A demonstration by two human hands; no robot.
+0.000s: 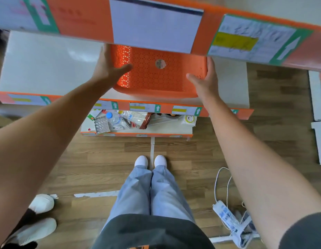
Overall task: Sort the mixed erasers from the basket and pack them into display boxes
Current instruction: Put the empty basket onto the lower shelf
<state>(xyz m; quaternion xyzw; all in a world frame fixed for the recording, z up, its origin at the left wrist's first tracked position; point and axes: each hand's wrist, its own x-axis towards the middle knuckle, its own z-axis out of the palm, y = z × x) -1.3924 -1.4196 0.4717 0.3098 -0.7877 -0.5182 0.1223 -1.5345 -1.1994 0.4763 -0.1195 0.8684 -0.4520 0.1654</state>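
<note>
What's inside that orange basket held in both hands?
In the orange basket, only its perforated floor and a round sticker show; nothing lies in the visible part. Its far end is hidden behind the upper shelf.

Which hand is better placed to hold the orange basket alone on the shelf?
Probably the left hand: its thumb reaches well inside the basket, while the right hand grips only the near corner.

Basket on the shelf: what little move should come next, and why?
Probably pull the basket straight toward you. The left grip and right grip hold its sides, it is low over the white shelf, and the upper shelf hangs over its far end, so lifting it there might bump.
</note>
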